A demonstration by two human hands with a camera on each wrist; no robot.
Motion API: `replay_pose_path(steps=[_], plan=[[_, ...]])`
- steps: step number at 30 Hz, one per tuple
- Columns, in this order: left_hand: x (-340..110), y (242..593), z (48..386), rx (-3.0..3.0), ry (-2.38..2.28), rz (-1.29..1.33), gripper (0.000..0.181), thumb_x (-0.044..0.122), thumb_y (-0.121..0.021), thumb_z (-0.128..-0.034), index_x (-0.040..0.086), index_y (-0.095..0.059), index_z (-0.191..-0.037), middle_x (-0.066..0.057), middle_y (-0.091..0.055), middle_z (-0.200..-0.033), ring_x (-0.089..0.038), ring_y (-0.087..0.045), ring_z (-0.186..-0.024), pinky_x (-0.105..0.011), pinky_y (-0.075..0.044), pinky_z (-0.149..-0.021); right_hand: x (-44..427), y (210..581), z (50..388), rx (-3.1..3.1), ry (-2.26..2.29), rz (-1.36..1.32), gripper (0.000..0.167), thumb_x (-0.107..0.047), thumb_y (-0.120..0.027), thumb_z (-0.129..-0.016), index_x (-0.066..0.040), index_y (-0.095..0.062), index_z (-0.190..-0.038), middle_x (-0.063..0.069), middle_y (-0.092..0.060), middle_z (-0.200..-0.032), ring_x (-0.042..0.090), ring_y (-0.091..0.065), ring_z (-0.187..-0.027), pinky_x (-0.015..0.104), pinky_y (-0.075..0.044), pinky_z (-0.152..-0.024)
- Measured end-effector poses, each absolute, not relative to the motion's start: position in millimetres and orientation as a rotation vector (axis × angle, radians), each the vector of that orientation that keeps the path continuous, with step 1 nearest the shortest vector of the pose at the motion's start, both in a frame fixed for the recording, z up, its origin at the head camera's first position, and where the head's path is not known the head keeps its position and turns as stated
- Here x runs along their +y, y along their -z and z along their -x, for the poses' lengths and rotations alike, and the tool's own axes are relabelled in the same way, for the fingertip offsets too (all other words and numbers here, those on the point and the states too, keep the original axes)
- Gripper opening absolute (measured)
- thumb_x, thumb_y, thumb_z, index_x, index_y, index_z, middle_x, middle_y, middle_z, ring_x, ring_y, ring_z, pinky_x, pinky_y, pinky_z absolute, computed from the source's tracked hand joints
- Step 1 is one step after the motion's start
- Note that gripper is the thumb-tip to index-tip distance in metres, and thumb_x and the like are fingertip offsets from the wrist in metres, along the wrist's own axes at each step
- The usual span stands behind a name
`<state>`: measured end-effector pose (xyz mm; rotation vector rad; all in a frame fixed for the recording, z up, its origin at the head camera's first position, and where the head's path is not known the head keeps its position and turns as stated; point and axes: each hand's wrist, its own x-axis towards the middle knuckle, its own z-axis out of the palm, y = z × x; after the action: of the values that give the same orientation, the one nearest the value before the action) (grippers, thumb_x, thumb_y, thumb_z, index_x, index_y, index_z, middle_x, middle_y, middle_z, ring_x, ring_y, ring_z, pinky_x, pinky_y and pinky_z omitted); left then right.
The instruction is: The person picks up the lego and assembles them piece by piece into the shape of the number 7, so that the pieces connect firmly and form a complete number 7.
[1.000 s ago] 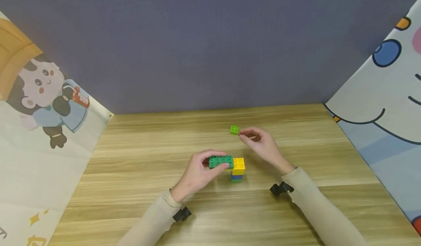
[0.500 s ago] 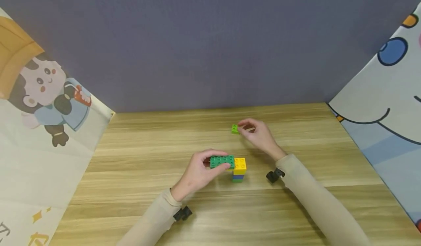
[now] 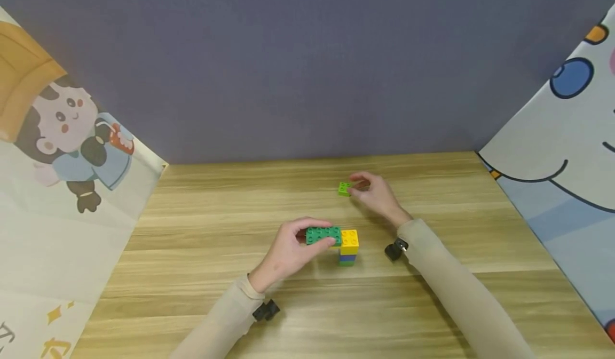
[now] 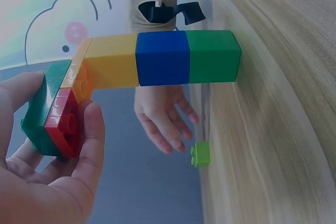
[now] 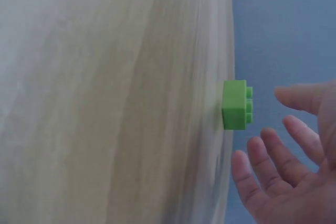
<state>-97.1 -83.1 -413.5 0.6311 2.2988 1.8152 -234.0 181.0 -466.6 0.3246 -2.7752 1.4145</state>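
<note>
My left hand (image 3: pixel 283 249) grips a long dark green brick (image 3: pixel 319 235) between thumb and fingers. That brick is part of a joined build: a red brick (image 4: pixel 64 121) under it, and a yellow column top (image 3: pixel 349 242) beside it. Below the yellow come a blue brick (image 4: pixel 163 59) and a green brick (image 4: pixel 215 56) at the bottom. Farther back, a small lime-green brick (image 5: pixel 234 105) lies studs up on the table. My right hand (image 3: pixel 378 196) hovers at its right side, thumb and fingers spread around it with a gap visible in the right wrist view.
The wood-grain table (image 3: pixel 216 199) ends at a grey-blue back wall (image 3: pixel 307 71). Printed cartoon panels stand on the left (image 3: pixel 62 135) and right (image 3: pixel 538 129). A black wrist mount (image 3: pixel 266 310) sits on each sleeve.
My right hand has moved a little back and left to the lime-green brick, its arm following. The left hand and the build hold nearly the same position.
</note>
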Motion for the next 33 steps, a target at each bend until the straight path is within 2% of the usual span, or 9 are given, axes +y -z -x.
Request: replay_pose_path(steps=[7, 33], plan=[[-82.3, 413.5, 97.6, 2.299, -1.807, -0.637, 0.03, 0.016, -0.08, -0.0961, 0.01, -0.078, -0.125, -0.011, -0.077, -0.114, -0.011, -0.066, -0.082, -0.022, -0.058, -0.069, 183.3, 476.2, 240.3, -2.845, -1.422, -0.281, 0.05, -0.02, -0.075, -0.097, -0.002, -0.063, -0.142, 0.02, -0.069, -0.14, 0.039, -0.069, -0.122, 0.055, -0.055, -0.106], [-78.5, 410.5, 99.0, 2.309, -1.775, -0.615, 0.03, 0.019, -0.081, -0.0956, 0.012, -0.079, -0.124, -0.009, -0.077, -0.116, -0.01, -0.067, -0.084, -0.022, -0.058, -0.07, 181.1, 481.3, 247.6, -2.891, -1.44, -0.255, 0.046, -0.022, -0.076, -0.096, -0.004, -0.067, -0.138, 0.02, -0.069, -0.138, 0.038, -0.068, -0.123, 0.052, -0.056, -0.106]])
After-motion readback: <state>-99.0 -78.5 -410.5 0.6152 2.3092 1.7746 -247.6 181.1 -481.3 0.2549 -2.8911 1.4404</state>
